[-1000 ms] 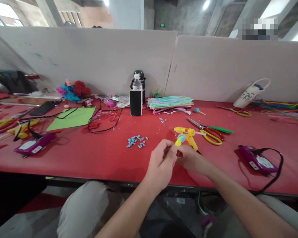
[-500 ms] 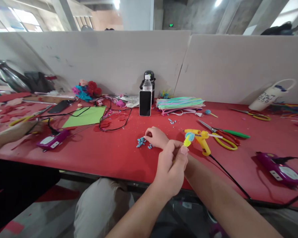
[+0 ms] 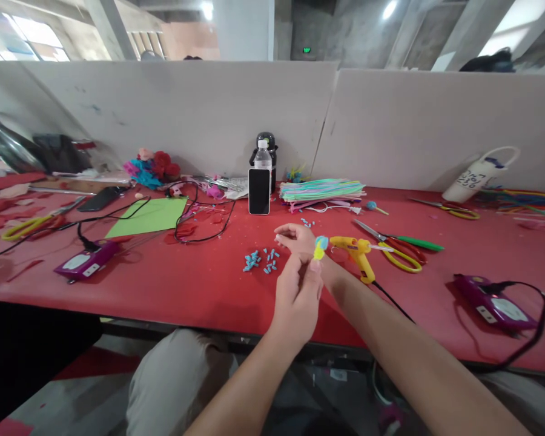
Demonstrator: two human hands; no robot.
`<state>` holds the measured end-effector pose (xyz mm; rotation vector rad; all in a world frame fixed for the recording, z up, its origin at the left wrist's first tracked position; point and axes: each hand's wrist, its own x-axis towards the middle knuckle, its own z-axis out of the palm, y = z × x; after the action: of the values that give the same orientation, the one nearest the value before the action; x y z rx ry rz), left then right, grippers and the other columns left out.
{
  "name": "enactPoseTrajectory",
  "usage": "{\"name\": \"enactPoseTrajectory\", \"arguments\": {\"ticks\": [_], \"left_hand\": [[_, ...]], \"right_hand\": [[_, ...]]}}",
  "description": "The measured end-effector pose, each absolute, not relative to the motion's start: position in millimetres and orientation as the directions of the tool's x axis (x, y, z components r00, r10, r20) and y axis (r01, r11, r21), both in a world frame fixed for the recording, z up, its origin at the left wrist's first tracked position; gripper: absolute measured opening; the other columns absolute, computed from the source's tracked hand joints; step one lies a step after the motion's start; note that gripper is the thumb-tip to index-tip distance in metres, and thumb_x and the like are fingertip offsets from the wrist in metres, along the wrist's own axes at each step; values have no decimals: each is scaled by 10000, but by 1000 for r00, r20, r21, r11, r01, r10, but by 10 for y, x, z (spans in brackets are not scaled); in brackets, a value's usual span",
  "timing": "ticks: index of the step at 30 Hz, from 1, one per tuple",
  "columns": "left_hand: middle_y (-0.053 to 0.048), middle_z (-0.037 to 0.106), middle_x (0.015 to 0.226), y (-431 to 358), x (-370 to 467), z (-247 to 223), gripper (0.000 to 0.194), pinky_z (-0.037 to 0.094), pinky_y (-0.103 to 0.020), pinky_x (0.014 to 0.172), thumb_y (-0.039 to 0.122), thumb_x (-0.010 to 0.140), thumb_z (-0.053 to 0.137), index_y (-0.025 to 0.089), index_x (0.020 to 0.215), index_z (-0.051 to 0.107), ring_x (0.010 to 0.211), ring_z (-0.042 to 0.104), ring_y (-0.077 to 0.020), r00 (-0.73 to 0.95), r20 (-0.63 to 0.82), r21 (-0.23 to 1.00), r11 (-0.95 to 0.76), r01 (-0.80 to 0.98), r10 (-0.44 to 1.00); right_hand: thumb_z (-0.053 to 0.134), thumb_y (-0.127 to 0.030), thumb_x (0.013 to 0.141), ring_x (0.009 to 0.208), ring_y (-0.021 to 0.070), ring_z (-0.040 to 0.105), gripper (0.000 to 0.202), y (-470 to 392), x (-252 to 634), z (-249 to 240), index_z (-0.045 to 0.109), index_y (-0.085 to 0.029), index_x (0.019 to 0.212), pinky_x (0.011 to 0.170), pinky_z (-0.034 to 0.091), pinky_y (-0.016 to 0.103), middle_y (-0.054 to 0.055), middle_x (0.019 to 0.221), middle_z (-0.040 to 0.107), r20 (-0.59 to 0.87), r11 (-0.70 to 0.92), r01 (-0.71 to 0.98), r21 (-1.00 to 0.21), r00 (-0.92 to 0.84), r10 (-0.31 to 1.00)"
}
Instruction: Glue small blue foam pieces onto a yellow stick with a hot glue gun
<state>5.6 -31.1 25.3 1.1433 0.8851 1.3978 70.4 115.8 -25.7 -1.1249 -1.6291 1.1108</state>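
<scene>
My left hand (image 3: 298, 297) is closed in a pinch round a small fuzzy craft piece (image 3: 320, 247), yellow below and light blue on top, held upright above the table. Behind it my right forearm crosses, and my right hand (image 3: 296, 238) hovers just beyond a scatter of short light blue pieces (image 3: 251, 261). Its thumb and fingertips come together; whatever may be between them is too small to make out. A yellow glue gun (image 3: 355, 249) lies on its side to the right of both hands, close to my right forearm.
Scissors (image 3: 402, 257) with red and yellow handles lie right of the glue gun. A phone (image 3: 259, 191) stands against a bottle (image 3: 263, 155). Pastel pipe cleaners (image 3: 322, 189) are heaped behind. Purple power strips (image 3: 495, 306) (image 3: 87, 260) with cables sit at both sides, beside green paper (image 3: 148, 217).
My right hand has moved up and away from the blue pieces, which now lie more spread out. The view has shifted slightly. Another person's hand at the left has left the picture.
</scene>
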Motion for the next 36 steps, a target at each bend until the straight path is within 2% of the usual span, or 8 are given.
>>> {"name": "enactPoseTrajectory", "arguments": {"ticks": [4, 7, 9, 13, 18, 25, 33, 36], "left_hand": [[72, 425, 572, -238, 43, 229, 263, 315, -214, 461, 420, 965, 513, 190, 840, 485, 454, 376, -65, -21, 117, 960, -118, -254, 993], [77, 422, 566, -175, 9, 212, 262, 309, -211, 442, 437, 959, 516, 194, 864, 484, 443, 374, -70, -86, 99, 970, -115, -214, 991], [71, 446, 583, -129, -27, 196, 260, 328, -213, 455, 432, 964, 506, 194, 860, 483, 456, 393, -75, -123, 109, 982, -126, -144, 986], [50, 505, 642, -55, -78, 132, 257, 386, -227, 555, 424, 979, 481, 196, 862, 481, 540, 473, -91, -134, 189, 982, -186, 40, 973], [32, 551, 674, -54, -22, 36, 262, 400, -244, 605, 436, 985, 456, 203, 864, 471, 597, 520, -116, -13, 187, 966, -181, 182, 982], [26, 588, 673, -137, 96, -16, 246, 401, -246, 604, 425, 979, 462, 204, 874, 488, 590, 526, -123, 156, 172, 969, -196, 151, 973], [16, 589, 690, -123, 104, -53, 260, 403, -242, 609, 426, 982, 455, 196, 870, 496, 611, 528, -121, 178, 152, 974, -178, 141, 972], [19, 587, 696, -123, 99, -45, 254, 403, -241, 618, 422, 988, 449, 198, 876, 493, 625, 537, -120, 176, 152, 972, -179, 150, 973]], "right_hand": [[674, -289, 782, 792, 180, 703, 227, 1034, 875, -211, 686, -163, 970, 745, 571, 319, 66, 874, 743, 160, 196, 139, -971, -239, 958], [703, -308, 739, 752, 188, 688, 190, 870, 1033, -172, 696, -167, 866, 720, 564, 327, 47, 793, 736, 158, 189, 132, -973, -216, 963], [709, -314, 728, 727, 185, 681, 182, 726, 1156, -155, 698, -166, 833, 718, 561, 330, 40, 769, 730, 150, 179, 128, -976, -209, 966], [706, -357, 769, 737, 170, 673, 244, 394, 1406, -84, 720, -167, 921, 742, 548, 320, 48, 832, 736, 129, 161, 116, -980, -241, 962], [654, -443, 847, 661, 151, 613, 267, 61, 1597, 96, 695, -180, 824, 654, 512, 277, 21, 731, 683, 113, 165, 222, -961, -231, 967], [716, -515, 789, 551, 132, 517, 348, -62, 1693, 102, 650, -192, 679, 530, 418, 247, -15, 582, 589, 128, 137, 287, -948, -51, 991], [623, -389, 903, 710, 157, 632, 213, -66, 1717, 93, 686, -198, 834, 679, 499, 266, 17, 762, 700, 153, 206, 205, -957, -250, 956], [582, -344, 931, 798, 171, 650, 176, -90, 1745, 115, 682, -201, 912, 742, 509, 281, 32, 864, 714, 174, 247, 240, -939, -288, 942]]}}
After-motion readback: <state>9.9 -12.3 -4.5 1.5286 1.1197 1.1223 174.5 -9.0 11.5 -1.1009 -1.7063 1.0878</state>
